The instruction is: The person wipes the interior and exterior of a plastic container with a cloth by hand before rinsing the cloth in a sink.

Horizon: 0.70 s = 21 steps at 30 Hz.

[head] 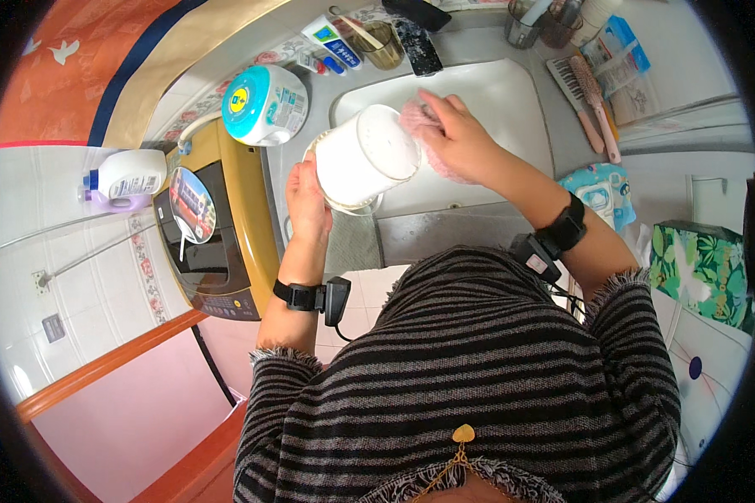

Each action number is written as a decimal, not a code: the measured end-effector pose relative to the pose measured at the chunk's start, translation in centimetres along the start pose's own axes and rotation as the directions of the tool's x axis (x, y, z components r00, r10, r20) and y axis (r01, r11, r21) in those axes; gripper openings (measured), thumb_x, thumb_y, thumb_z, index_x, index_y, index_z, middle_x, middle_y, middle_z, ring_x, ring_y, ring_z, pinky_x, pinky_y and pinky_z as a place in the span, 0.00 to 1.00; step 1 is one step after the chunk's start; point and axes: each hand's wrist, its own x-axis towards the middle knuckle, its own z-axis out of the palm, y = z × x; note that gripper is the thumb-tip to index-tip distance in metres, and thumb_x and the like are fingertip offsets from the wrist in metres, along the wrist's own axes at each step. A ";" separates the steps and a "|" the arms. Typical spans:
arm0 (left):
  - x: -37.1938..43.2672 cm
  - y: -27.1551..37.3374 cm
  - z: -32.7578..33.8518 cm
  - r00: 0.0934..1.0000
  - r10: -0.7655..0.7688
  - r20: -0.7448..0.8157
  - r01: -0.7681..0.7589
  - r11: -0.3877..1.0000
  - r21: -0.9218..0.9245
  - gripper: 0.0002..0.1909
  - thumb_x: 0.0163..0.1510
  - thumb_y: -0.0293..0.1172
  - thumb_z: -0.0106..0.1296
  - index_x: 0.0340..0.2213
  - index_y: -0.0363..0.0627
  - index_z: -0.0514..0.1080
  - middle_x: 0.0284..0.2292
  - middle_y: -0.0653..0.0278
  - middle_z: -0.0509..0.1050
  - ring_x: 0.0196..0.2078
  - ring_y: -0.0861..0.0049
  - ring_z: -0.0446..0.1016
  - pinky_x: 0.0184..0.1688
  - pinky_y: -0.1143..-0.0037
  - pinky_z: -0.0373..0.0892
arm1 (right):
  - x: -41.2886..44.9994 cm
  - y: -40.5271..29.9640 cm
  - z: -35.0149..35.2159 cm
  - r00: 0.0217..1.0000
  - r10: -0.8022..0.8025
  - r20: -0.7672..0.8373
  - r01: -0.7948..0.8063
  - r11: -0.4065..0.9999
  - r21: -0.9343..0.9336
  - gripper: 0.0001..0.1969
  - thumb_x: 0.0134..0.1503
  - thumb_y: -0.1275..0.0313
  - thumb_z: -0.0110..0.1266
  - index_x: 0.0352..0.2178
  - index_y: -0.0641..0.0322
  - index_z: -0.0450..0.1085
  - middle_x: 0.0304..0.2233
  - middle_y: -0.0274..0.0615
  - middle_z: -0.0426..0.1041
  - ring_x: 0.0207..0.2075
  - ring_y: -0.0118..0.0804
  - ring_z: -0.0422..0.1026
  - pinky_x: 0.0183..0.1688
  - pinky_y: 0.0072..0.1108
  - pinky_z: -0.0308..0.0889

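My left hand (309,200) grips a white plastic tub (355,160) by its rim side, tilted so that its round base (388,143) faces up and to the right. In my right hand (456,135) is a bunched pink cloth (423,122), close beside the tub's base; whether the two touch I cannot tell. Both hands are above the near left part of a white washbasin (503,113). A ring or handle at the tub's lower edge shows partly below it.
A detergent tub with a turquoise lid (251,104) stands on the grey counter left of the basin. Toothpaste (333,43) and a brown cup (382,47) are behind. Hairbrushes (588,104) and a wipes pack (598,192) lie right. A washing machine (251,214) is at left.
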 end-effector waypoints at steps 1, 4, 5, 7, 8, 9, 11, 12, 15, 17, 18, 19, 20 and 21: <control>0.0 0.1 0.3 1.000 0.016 -0.014 -0.016 1.000 0.008 0.13 0.56 0.39 0.46 0.26 0.41 0.66 0.25 0.66 0.72 0.27 0.85 0.69 0.31 0.82 0.66 | 0.1 -0.2 0.5 0.973 -0.150 -0.174 0.137 0.987 -0.080 0.23 0.54 0.63 0.48 0.48 0.61 0.55 0.36 0.54 0.69 0.32 0.47 0.70 0.37 0.27 0.66; -0.6 0.4 1.0 0.998 0.030 -0.050 -0.028 0.999 0.039 0.12 0.55 0.38 0.47 0.27 0.41 0.66 0.26 0.66 0.72 0.27 0.85 0.69 0.30 0.83 0.66 | 0.7 -0.9 1.3 0.976 -0.093 -0.196 0.088 0.996 -0.035 0.16 0.51 0.66 0.52 0.40 0.60 0.63 0.34 0.48 0.70 0.33 0.44 0.71 0.37 0.27 0.67; -0.4 0.1 0.9 0.999 0.024 -0.047 -0.022 0.999 0.040 0.12 0.55 0.38 0.47 0.27 0.41 0.66 0.26 0.66 0.72 0.27 0.85 0.69 0.30 0.83 0.66 | 0.8 -1.1 1.5 0.977 -0.067 -0.204 0.066 0.998 -0.011 0.13 0.49 0.68 0.55 0.36 0.60 0.66 0.33 0.44 0.70 0.34 0.42 0.71 0.38 0.26 0.67; 0.0 -0.4 0.4 0.999 0.033 0.014 -0.034 0.992 0.122 0.12 0.55 0.38 0.47 0.27 0.41 0.66 0.27 0.65 0.73 0.27 0.84 0.70 0.29 0.82 0.67 | 1.2 -2.3 1.8 0.983 -0.095 -0.158 0.111 0.989 0.096 0.09 0.50 0.72 0.53 0.34 0.61 0.67 0.33 0.41 0.69 0.34 0.37 0.70 0.38 0.23 0.66; 0.0 -0.6 0.3 1.000 0.026 0.012 -0.028 0.992 0.122 0.12 0.55 0.38 0.47 0.27 0.41 0.66 0.27 0.65 0.73 0.27 0.84 0.70 0.29 0.82 0.67 | 1.2 -2.8 1.7 0.984 -0.134 -0.118 0.157 0.966 0.205 0.06 0.51 0.75 0.52 0.32 0.63 0.68 0.33 0.39 0.68 0.34 0.31 0.69 0.38 0.20 0.64; 0.1 -0.3 0.6 0.999 0.038 -0.019 -0.036 0.995 0.096 0.12 0.55 0.38 0.47 0.27 0.40 0.66 0.27 0.64 0.73 0.27 0.83 0.70 0.30 0.81 0.67 | 1.1 -3.3 1.4 0.984 -0.133 -0.117 0.155 0.966 0.206 0.06 0.51 0.75 0.52 0.32 0.63 0.68 0.33 0.39 0.68 0.34 0.31 0.69 0.38 0.20 0.64; 0.5 -0.2 0.5 0.997 0.047 -0.054 -0.043 0.997 0.070 0.13 0.55 0.38 0.48 0.28 0.39 0.66 0.28 0.64 0.73 0.28 0.82 0.71 0.30 0.81 0.68 | 0.4 -4.2 1.2 0.974 -0.220 0.057 0.197 0.942 0.272 0.06 0.50 0.78 0.50 0.32 0.62 0.68 0.33 0.38 0.67 0.34 0.30 0.68 0.38 0.19 0.64; 1.0 0.1 0.3 0.996 0.062 -0.071 -0.059 0.997 0.043 0.13 0.55 0.38 0.48 0.29 0.38 0.66 0.28 0.63 0.73 0.28 0.82 0.71 0.30 0.81 0.68 | 0.1 -3.7 1.5 0.947 -0.319 0.045 0.295 0.915 0.276 0.07 0.48 0.80 0.49 0.31 0.62 0.68 0.33 0.38 0.67 0.34 0.31 0.68 0.38 0.19 0.64; 1.3 1.2 0.2 0.992 0.076 -0.104 -0.073 0.997 0.030 0.14 0.55 0.38 0.47 0.31 0.36 0.66 0.28 0.62 0.73 0.29 0.80 0.71 0.32 0.80 0.69 | -0.7 -2.2 0.8 0.913 -0.387 0.129 0.367 0.917 0.154 0.08 0.47 0.81 0.48 0.31 0.62 0.68 0.32 0.39 0.66 0.34 0.34 0.68 0.37 0.21 0.64; 1.2 1.7 0.4 0.993 0.087 -0.076 -0.083 0.995 0.055 0.14 0.55 0.39 0.47 0.31 0.36 0.67 0.28 0.62 0.73 0.28 0.80 0.71 0.31 0.80 0.69 | -0.9 -1.2 0.3 0.935 -0.318 0.159 0.298 0.945 0.137 0.09 0.46 0.81 0.48 0.31 0.61 0.69 0.31 0.40 0.66 0.33 0.36 0.68 0.37 0.22 0.64; 1.1 1.7 0.2 0.993 0.087 -0.080 -0.083 0.995 0.054 0.14 0.55 0.39 0.47 0.31 0.36 0.67 0.28 0.62 0.73 0.28 0.80 0.71 0.31 0.80 0.69 | -0.5 -1.1 0.1 0.958 -0.236 0.160 0.228 0.971 0.071 0.08 0.47 0.81 0.48 0.31 0.61 0.69 0.31 0.40 0.66 0.33 0.36 0.68 0.36 0.23 0.64; 1.0 1.6 0.1 0.994 0.094 -0.055 -0.088 0.992 0.089 0.14 0.55 0.38 0.47 0.31 0.37 0.67 0.28 0.63 0.73 0.28 0.81 0.71 0.31 0.81 0.68 | -0.3 -1.1 0.1 0.976 -0.154 0.156 0.155 0.988 0.004 0.07 0.48 0.81 0.48 0.31 0.61 0.69 0.31 0.40 0.66 0.32 0.36 0.68 0.36 0.24 0.64; 0.9 1.5 -0.1 0.995 0.099 -0.032 -0.095 0.988 0.123 0.13 0.55 0.38 0.47 0.31 0.37 0.67 0.29 0.64 0.73 0.28 0.83 0.70 0.30 0.81 0.67 | -0.2 -1.3 0.2 0.988 0.026 0.150 -0.038 0.996 0.076 0.06 0.49 0.79 0.48 0.30 0.61 0.69 0.31 0.39 0.66 0.31 0.36 0.69 0.34 0.22 0.65; 1.0 1.5 -0.1 0.994 0.107 -0.033 -0.103 0.988 0.119 0.13 0.55 0.38 0.47 0.31 0.37 0.67 0.29 0.64 0.73 0.28 0.83 0.70 0.30 0.81 0.67 | 0.0 -0.9 0.3 0.989 0.018 0.150 -0.029 0.997 0.073 0.06 0.49 0.79 0.48 0.30 0.61 0.69 0.31 0.39 0.66 0.31 0.36 0.69 0.34 0.22 0.65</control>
